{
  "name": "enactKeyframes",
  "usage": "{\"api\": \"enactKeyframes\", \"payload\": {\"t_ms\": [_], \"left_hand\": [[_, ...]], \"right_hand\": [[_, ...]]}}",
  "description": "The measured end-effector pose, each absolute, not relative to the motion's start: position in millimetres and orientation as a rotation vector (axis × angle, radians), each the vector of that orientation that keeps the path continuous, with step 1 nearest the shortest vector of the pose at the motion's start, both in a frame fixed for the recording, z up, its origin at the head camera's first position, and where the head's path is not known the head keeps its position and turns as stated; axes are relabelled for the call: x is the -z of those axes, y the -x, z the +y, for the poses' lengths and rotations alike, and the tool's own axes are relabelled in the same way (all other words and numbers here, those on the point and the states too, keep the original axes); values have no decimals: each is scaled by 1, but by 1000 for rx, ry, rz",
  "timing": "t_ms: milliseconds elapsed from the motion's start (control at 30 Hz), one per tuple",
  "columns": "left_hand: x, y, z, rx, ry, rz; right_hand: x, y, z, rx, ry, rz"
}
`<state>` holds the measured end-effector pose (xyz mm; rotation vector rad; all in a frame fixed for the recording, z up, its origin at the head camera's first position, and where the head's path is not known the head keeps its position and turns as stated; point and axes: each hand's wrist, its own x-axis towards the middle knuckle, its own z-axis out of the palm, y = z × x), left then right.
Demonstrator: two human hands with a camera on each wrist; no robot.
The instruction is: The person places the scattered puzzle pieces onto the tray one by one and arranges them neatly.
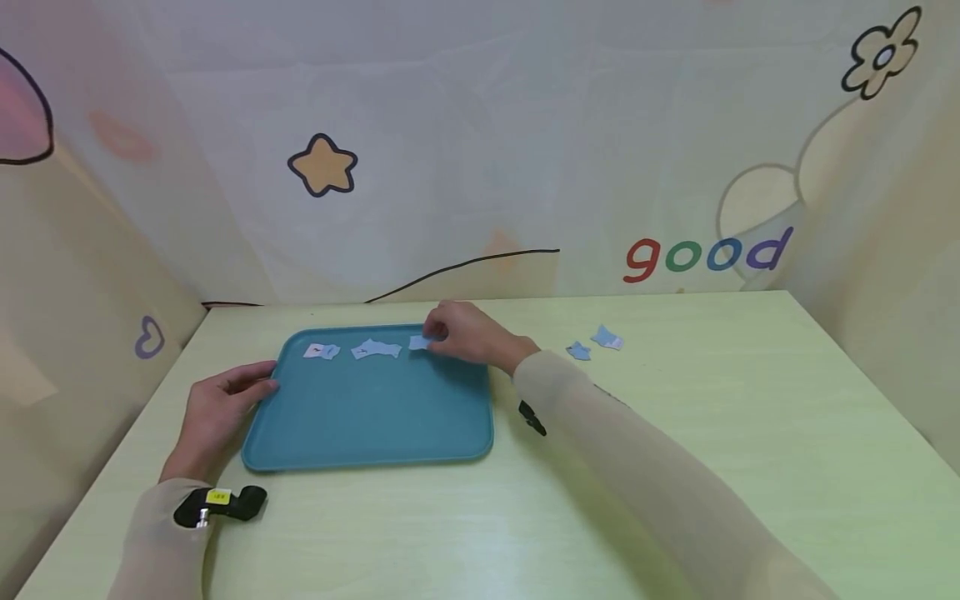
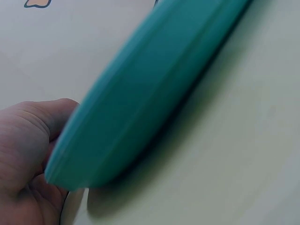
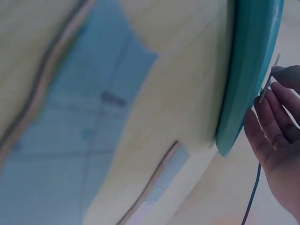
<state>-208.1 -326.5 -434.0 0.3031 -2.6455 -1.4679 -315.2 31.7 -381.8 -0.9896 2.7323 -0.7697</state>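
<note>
My left hand (image 1: 217,412) holds the left rim of a blue-green tray (image 1: 367,417); in the left wrist view the tray's side (image 2: 122,103) hides part of its fingers. Over the tray's far right part, my right hand (image 1: 468,335) pinches a small light-blue flat piece (image 1: 418,342) between thumb and fingertips. The right wrist view shows that piece edge-on, thin, near the tray's rim (image 3: 253,70). Along the far side of the tray lie two more irregular pieces, one pale blue and white (image 1: 321,352) and a wider blue one (image 1: 377,349).
On the table (image 1: 675,450), right of the tray, lie two more blue pieces, a smaller one (image 1: 578,351) and a larger one (image 1: 607,337). A printed cloth backdrop (image 1: 480,167) rises behind and at both sides.
</note>
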Motion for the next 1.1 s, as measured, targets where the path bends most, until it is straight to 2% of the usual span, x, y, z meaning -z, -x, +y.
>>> {"api": "enactKeyframes", "payload": {"t_ms": [1100], "left_hand": [[436,209,-327,1457,-315,-2647]], "right_hand": [[390,323,23,667,993,2762]]}}
